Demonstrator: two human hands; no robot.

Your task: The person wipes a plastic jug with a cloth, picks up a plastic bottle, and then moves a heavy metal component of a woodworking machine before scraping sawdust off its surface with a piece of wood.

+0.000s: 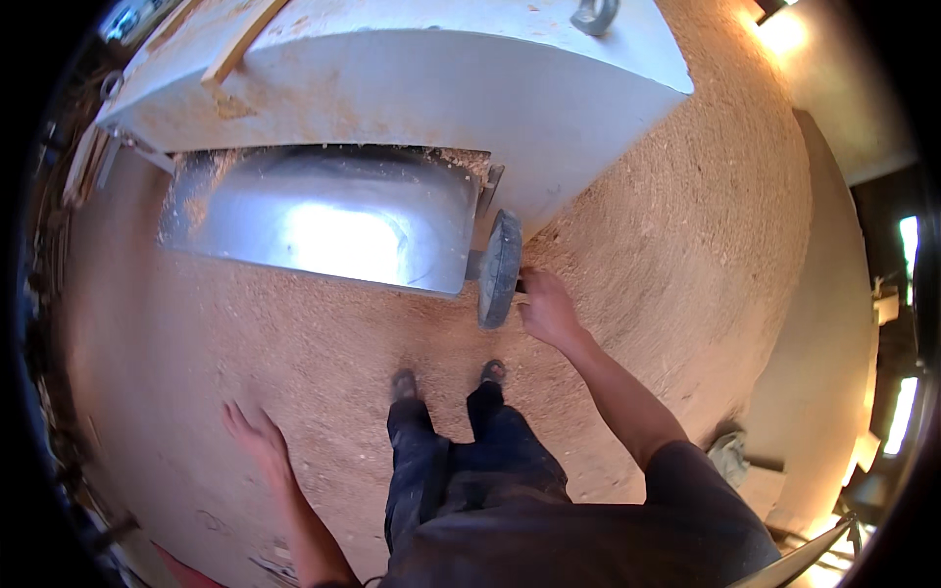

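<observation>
My right hand (pixel 549 307) is closed round the short dark crank handle (pixel 521 286) of a grey handwheel (pixel 501 269). The wheel stands on the front of a large pale grey woodworking machine (pixel 412 93), at the right end of its shiny metal table (pixel 323 225). Bright light glares off that metal surface, and wood chips lie at its back edge. My left hand (pixel 257 431) hangs free over the floor at the lower left, fingers spread, with nothing in it.
Sawdust and chips cover the floor (pixel 676 255), heaped right of the machine. A wooden strip (pixel 240 44) lies on the machine's top, near a metal lifting ring (pixel 594 15). At the lower right sits a grey cloth-like bundle (pixel 727 457). Boards and clutter line the left edge.
</observation>
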